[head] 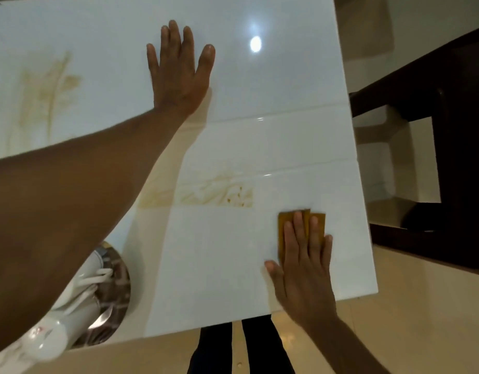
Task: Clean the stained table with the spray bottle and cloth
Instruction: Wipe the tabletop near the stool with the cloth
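Table [233, 252]: glossy white top, straight edges, streaked with tan stains [216, 194]. Cloth [282, 225]: flat mustard rectangle near the right edge, under the right hand [303, 268], whose straight fingers press it. Left hand [179, 74]: flat, fingers spread, resting on the bare top. Bottle [71, 314]: smooth white plastic, at the lower left on a shiny round tray [117, 300].
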